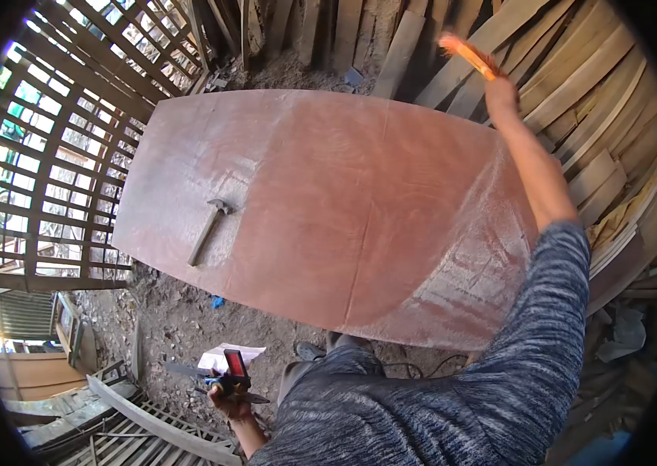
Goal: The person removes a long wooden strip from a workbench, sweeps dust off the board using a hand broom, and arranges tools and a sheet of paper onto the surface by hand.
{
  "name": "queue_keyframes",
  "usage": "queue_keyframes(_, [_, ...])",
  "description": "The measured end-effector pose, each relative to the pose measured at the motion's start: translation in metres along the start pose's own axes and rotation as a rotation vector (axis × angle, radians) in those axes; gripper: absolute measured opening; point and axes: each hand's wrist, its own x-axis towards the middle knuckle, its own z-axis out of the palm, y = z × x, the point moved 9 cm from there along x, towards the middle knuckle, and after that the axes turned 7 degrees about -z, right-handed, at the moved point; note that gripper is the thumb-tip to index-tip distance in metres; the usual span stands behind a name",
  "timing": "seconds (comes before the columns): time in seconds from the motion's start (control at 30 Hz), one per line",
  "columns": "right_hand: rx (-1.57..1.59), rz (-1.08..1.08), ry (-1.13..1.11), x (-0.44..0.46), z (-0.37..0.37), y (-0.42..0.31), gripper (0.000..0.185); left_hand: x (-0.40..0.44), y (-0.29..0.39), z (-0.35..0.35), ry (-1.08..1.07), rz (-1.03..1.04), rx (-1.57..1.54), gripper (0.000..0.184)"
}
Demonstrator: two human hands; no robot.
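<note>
My right hand (501,97) is raised at the upper right, closed round the handle of an orange brush (468,56), with its bristle end toward the upper left. Low on the left, my left hand (229,402) is wrapped round a dark object with a red panel (235,363); what exactly it is I cannot make out. Between them lies a large reddish-brown board (313,210) with whitish, dusty patches at both ends. A hammer (208,231) rests on the board's left part. Neither hand touches the board.
Wooden planks (577,78) lean along the top and right. A wooden lattice (41,179) stands at the left. Below the board are debris-strewn ground (165,318), a pale sheet (223,355) and a slatted wooden piece (165,435) at the bottom left.
</note>
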Motion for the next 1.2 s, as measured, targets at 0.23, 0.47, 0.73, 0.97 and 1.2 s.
queue_keyframes(0.23, [0.982,-0.679,-0.261,-0.173,-0.081,-0.173,0.019,0.018,-0.006,-0.021,-0.081,-0.104,-0.019,0.056])
queue_keyframes(0.47, [0.637,-0.671,-0.894,-0.384,0.141,-0.108,0.041,0.034,-0.014,-0.008,-0.159,-0.228,-0.016,0.064])
queue_keyframes(0.73, [-0.137,0.247,-0.601,-0.469,0.033,0.259,0.026,0.029,-0.009,-0.037,-0.342,-0.328,-0.020,0.058])
queue_keyframes(0.97, [1.086,-0.111,-0.468,-0.517,-0.102,-0.089,0.021,-0.002,-0.008,-0.080,-0.305,-0.341,-0.011,0.066])
queue_keyframes(1.2, [0.876,-0.284,-0.633,-0.594,0.035,-0.208,0.028,-0.046,0.006,-0.122,-0.433,-0.349,0.018,0.057])
